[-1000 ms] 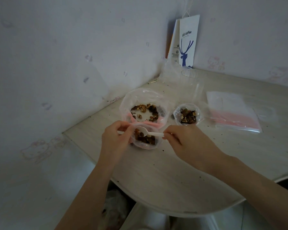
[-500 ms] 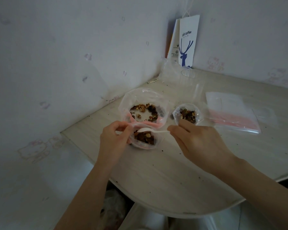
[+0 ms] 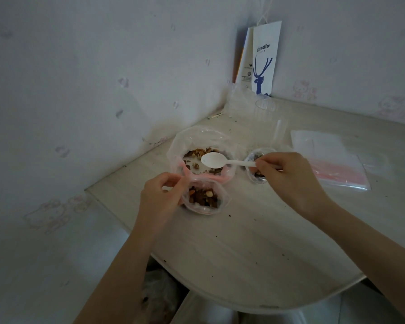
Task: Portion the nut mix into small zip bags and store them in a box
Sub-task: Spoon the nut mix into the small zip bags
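A large clear bag of nut mix (image 3: 198, 146) with a pink zip edge lies open on the table. Just in front of it sits a small zip bag (image 3: 204, 198) part filled with nuts. My left hand (image 3: 160, 195) pinches the left rim of the small bag and holds it open. My right hand (image 3: 288, 174) pinches the handle of a white plastic spoon (image 3: 214, 159). The spoon's bowl is empty and hovers over the large bag. Another small filled bag (image 3: 255, 160) sits behind my right hand, partly hidden.
A stack of unused zip bags (image 3: 332, 160) with pink strips lies at the right. A clear plastic cup (image 3: 264, 106) and a white paper coffee bag (image 3: 264, 59) stand in the back corner. Walls close in on the left and back. Crumbs dot the table (image 3: 255, 242).
My right hand lifted the spoon out of the small bag and swung it back over the large bag. My left hand kept its hold on the small bag's rim.
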